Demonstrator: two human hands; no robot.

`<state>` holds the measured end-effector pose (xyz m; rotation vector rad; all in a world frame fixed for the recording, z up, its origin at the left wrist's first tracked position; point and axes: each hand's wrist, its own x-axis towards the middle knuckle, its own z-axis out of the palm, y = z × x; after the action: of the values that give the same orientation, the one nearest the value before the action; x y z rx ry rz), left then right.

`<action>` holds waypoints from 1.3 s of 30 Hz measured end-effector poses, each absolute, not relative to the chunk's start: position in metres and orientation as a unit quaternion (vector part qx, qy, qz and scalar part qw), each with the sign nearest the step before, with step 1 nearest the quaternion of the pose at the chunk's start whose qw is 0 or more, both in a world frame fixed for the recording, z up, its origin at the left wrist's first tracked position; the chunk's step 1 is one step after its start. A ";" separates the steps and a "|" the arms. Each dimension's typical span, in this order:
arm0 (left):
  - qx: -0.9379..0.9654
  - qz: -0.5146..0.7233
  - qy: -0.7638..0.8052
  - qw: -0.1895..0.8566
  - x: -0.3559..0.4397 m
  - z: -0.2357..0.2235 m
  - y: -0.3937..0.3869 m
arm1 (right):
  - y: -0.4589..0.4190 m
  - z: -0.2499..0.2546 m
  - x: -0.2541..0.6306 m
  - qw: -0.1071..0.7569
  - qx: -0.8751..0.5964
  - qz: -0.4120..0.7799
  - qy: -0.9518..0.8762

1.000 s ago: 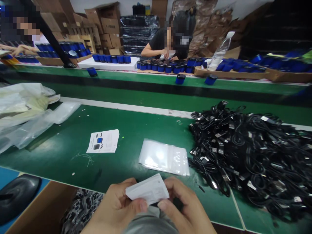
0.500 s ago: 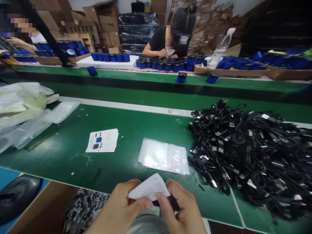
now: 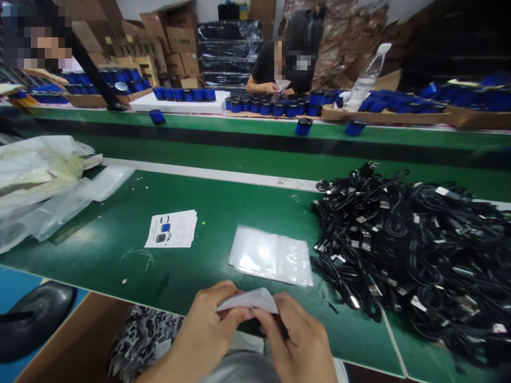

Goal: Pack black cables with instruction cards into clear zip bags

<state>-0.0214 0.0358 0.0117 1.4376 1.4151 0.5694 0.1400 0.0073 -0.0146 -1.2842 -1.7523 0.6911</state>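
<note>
Low in the middle of the view, a white paper leaflet (image 3: pixel 250 301) is bent into a curve between my two hands. My left hand (image 3: pixel 213 322) pinches its left side and my right hand (image 3: pixel 301 332) its right side, the thumbs almost meeting at the lower edge. A dark patch under the thumbs cannot be made out. Just beyond my hands lies a stack of clear plastic bags (image 3: pixel 271 256). Farther left is a small pile of printed leaflets (image 3: pixel 171 230), with a blue and black device pictured on top. A large heap of black USB cables (image 3: pixel 395 250) covers the right side.
Crumpled plastic bags (image 3: pixel 48 181) lie at the left. Below the green table's (image 3: pixel 96 250) front edge is a cardboard box (image 3: pixel 72 340) of small bagged items. Across the green belt (image 3: pixel 199 146), a person (image 3: pixel 263 74) works behind rows of blue jars (image 3: pixel 265 108). A plastic bottle (image 3: pixel 365 80) stands there.
The leaflet has bent from a nearly flat, tilted sheet into a curve, and its faint print no longer shows. My thumbs have come closer together. The whole view has shifted slightly.
</note>
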 end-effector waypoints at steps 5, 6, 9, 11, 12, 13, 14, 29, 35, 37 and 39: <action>0.631 0.157 0.533 0.540 -0.036 0.019 0.035 | 0.010 -0.006 0.156 0.336 -0.436 0.402 -0.732; 0.633 0.146 0.527 0.547 -0.038 0.020 0.034 | 0.009 -0.005 0.157 0.336 -0.425 0.411 -0.733; 0.631 0.164 0.530 0.542 -0.038 0.022 0.036 | 0.009 -0.003 0.153 0.370 -0.440 0.404 -0.711; 0.631 0.213 0.545 0.509 -0.033 0.023 0.042 | 0.016 -0.001 0.150 0.389 -0.476 0.397 -0.681; 0.632 0.243 0.555 0.483 -0.030 0.024 0.048 | 0.022 0.001 0.150 0.396 -0.492 0.406 -0.660; 0.633 0.276 0.564 0.454 -0.026 0.024 0.055 | 0.030 0.004 0.151 0.406 -0.501 0.427 -0.633; 0.634 0.306 0.568 0.426 -0.022 0.025 0.063 | 0.040 0.008 0.154 0.417 -0.502 0.462 -0.601; 0.800 0.208 0.503 0.253 -0.038 0.036 0.128 | 0.165 0.042 0.171 0.330 -0.559 0.597 -0.471; 0.763 0.035 0.628 0.150 -0.135 0.044 0.167 | 0.199 0.019 0.181 0.253 -0.635 0.460 -0.566; 0.755 -0.026 0.640 0.138 -0.152 0.039 0.173 | 0.200 0.018 0.181 0.238 -0.652 0.388 -0.606; 0.753 -0.068 0.643 0.124 -0.159 0.034 0.173 | 0.196 0.021 0.180 0.242 -0.665 0.300 -0.640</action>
<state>-0.1587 0.1734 0.0335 2.1949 1.8749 -0.1983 0.1796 0.1959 0.0213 -1.8183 -1.7482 0.8194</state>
